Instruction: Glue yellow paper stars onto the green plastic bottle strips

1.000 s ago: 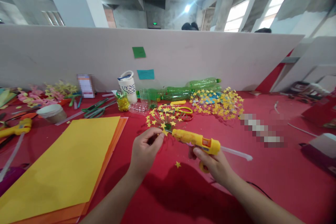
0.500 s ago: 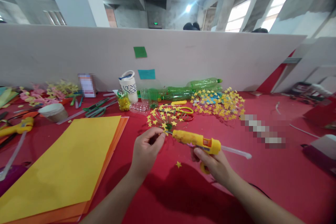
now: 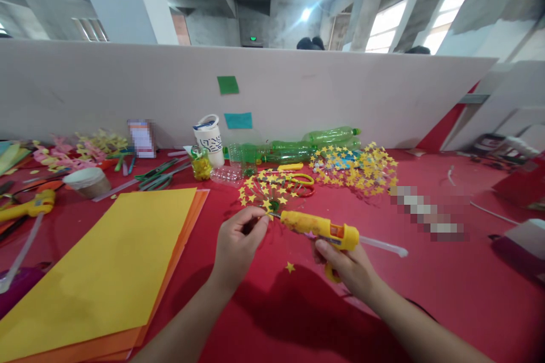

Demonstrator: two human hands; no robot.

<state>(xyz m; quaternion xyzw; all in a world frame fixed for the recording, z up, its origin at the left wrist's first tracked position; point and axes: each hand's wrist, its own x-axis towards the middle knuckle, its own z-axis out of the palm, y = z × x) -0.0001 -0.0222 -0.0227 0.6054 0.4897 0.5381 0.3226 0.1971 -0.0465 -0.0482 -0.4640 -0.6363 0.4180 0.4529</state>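
My right hand (image 3: 344, 264) is wrapped round the handle of a yellow hot glue gun (image 3: 315, 227), with a clear glue stick (image 3: 385, 245) jutting from its back. The metal nozzle points left and meets the fingertips of my left hand (image 3: 238, 238). Those fingers are pinched on a small yellow star (image 3: 269, 214), partly hidden by the thumb. Just behind stands a green plastic piece with thin strands bearing yellow stars (image 3: 272, 190). A loose yellow star (image 3: 290, 267) lies on the red table in front of the gun.
Yellow and orange sheets (image 3: 110, 261) lie to the left. At the back are a white tumbler (image 3: 208, 144), green bottles (image 3: 293, 150), scissors (image 3: 157, 178) and a larger star cluster (image 3: 361, 167). Another glue gun (image 3: 29, 207) lies far left. A white partition (image 3: 276, 91) bounds the table.
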